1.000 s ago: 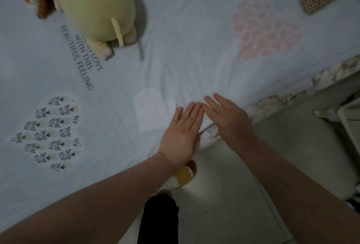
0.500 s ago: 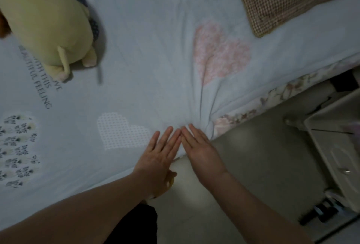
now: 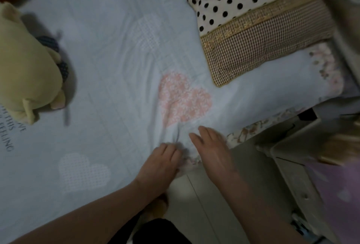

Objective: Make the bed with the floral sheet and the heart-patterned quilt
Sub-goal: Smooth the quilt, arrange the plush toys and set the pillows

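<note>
plush toy [image 3: 25,72] left on quilt [image 3: 116,59], pillow [image 3: 259,35] right, sheet [image 3: 251,130] under quilt edge

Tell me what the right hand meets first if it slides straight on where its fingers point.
The pink heart on the quilt, just ahead; no solid thing before it, it seems.

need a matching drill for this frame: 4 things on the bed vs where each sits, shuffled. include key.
Things
1 plush toy
2 pillow
3 pink heart
4 floral sheet

Places
A just past the right hand fingertips
B on the quilt, left edge of view
C strip showing under the quilt's near edge
D top right, dots and checks

Pairs: 1-B, 2-D, 3-A, 4-C
</note>
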